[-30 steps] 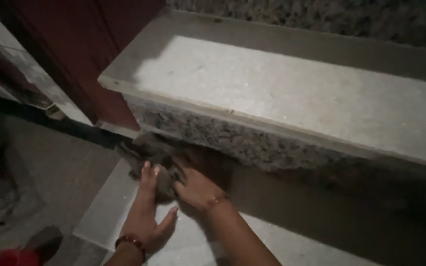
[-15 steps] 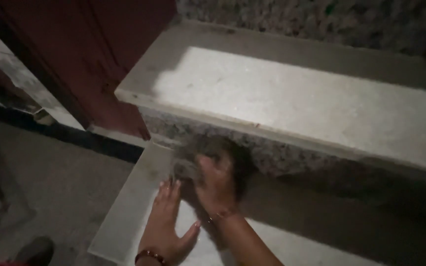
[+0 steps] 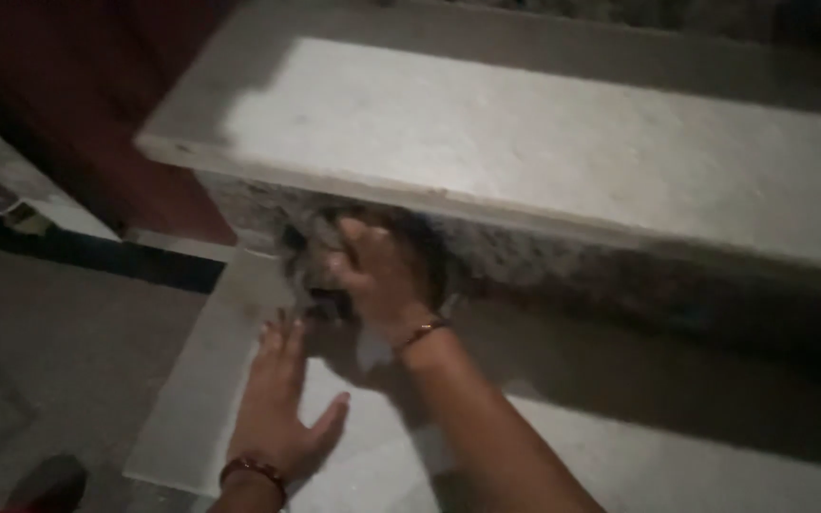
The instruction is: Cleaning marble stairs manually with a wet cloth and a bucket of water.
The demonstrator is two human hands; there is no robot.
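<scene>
My right hand [image 3: 382,275] presses a dark grey cloth [image 3: 320,252] against the speckled granite riser [image 3: 544,266] just under the lip of the upper stair tread [image 3: 525,142]. A thin bangle circles that wrist. Fingers are closed over the cloth, which bunches out on the hand's left side. My left hand [image 3: 277,399] lies flat, fingers spread, on the pale lower stair tread [image 3: 620,446], a little below and left of the cloth. A red bracelet sits on the left wrist.
A dark red wooden door [image 3: 78,104] stands at the upper left beside the steps. A grey floor [image 3: 59,332] with a dark strip lies to the left of the lower tread. A dark shoe tip [image 3: 45,484] shows at the bottom left.
My right hand has carried the cloth up from the lower tread's corner onto the riser under the upper step's lip. My left hand has stayed flat on the lower tread.
</scene>
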